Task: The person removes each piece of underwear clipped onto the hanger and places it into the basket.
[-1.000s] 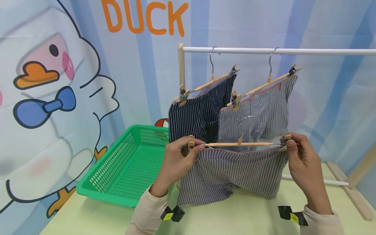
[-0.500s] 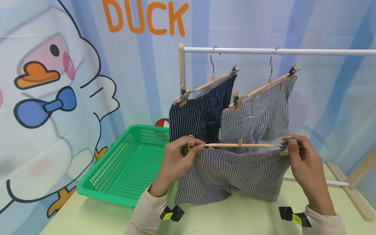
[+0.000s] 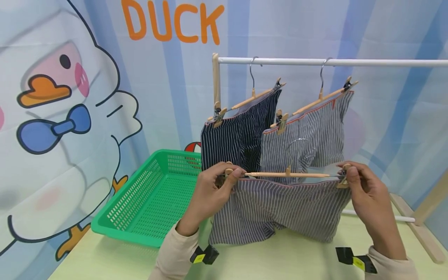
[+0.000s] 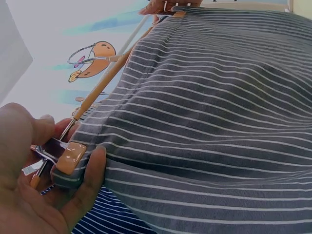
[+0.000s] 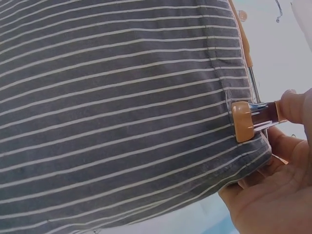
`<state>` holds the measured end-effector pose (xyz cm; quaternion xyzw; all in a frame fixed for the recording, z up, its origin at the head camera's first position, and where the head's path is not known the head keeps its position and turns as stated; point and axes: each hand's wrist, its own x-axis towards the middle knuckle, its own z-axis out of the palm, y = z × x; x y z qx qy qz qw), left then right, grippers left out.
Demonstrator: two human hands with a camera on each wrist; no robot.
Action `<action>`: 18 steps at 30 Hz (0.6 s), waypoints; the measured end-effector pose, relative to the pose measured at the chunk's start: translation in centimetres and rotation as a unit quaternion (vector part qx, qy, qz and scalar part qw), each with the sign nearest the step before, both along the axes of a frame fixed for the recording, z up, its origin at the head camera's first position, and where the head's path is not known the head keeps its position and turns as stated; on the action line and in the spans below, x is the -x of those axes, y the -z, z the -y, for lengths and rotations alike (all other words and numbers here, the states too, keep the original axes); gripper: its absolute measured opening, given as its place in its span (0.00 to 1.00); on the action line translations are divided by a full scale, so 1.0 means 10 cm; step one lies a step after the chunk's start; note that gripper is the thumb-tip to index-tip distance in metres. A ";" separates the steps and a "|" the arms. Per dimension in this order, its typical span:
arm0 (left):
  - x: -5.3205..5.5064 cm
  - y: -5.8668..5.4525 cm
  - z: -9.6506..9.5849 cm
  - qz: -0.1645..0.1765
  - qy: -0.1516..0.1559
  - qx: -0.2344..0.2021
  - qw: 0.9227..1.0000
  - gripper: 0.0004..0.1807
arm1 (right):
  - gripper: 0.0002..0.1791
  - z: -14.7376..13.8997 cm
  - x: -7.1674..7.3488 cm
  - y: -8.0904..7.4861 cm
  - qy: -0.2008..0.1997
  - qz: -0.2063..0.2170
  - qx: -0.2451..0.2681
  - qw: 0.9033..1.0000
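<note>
Grey shorts with thin white stripes [image 3: 287, 208] hang from a wooden clip hanger [image 3: 273, 174], held up between both hands over the table. My left hand [image 3: 211, 192] grips the hanger's left end around its clip [image 4: 72, 157]; in the left wrist view that clip bites the waistband and a finger lies against the cloth. At the other end my right hand [image 3: 372, 202] pinches the right clip [image 5: 242, 122], thumb on its upper end, with the fingers behind the waistband corner. The hanger's metal hook [image 3: 289, 151] points upward.
A white rail [image 3: 297, 61] on a wooden frame carries navy striped shorts [image 3: 227, 140] and light grey striped shorts [image 3: 318, 132], each on a clip hanger. A green plastic basket [image 3: 154, 210] stands left on the pale table [image 3: 273, 264]. Behind is a duck-printed backdrop [image 3: 164, 77].
My right hand has shifted slightly right and down with its end of the hanger, and the waistband is drawn a little wider. My left hand stays nearly still.
</note>
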<state>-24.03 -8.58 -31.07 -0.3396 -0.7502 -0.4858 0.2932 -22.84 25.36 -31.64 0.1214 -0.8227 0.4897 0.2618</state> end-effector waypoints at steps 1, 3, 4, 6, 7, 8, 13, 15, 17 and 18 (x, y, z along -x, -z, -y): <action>0.00 0.00 0.00 -0.001 0.002 -0.001 1.000 0.08 | 0.18 0.00 -0.01 0.00 0.001 0.001 -0.002 1.000; 0.01 0.00 0.01 -0.001 0.007 -0.007 1.000 0.09 | 0.18 -0.01 -0.02 -0.02 -0.002 0.002 -0.003 1.000; 0.01 0.00 0.01 0.000 0.011 -0.010 1.000 0.09 | 0.18 -0.01 -0.03 -0.02 -0.004 0.002 -0.004 1.000; 0.01 0.00 0.00 0.003 0.014 -0.014 1.000 0.10 | 0.18 -0.02 -0.05 -0.02 -0.005 0.000 -0.005 1.000; 0.01 -0.01 0.00 0.007 0.016 -0.016 1.000 0.11 | 0.18 -0.02 -0.05 -0.02 -0.006 -0.001 -0.007 1.000; 0.00 -0.02 0.00 0.011 0.016 -0.017 1.000 0.11 | 0.19 -0.03 -0.06 -0.02 -0.007 -0.003 -0.010 1.000; -0.01 -0.05 0.01 0.066 0.025 -0.033 0.997 0.16 | 0.20 -0.04 -0.11 -0.04 0.007 -0.007 -0.026 1.000; -0.01 -0.05 0.02 0.084 0.024 -0.040 0.995 0.19 | 0.19 -0.05 -0.11 -0.05 0.016 -0.010 -0.022 1.000; -0.01 -0.04 0.03 0.088 0.013 -0.040 0.995 0.19 | 0.19 -0.04 -0.11 -0.05 0.024 -0.013 -0.013 1.000; -0.01 -0.04 0.04 0.086 0.005 -0.037 0.996 0.19 | 0.18 -0.04 -0.11 -0.06 0.028 -0.014 -0.011 0.999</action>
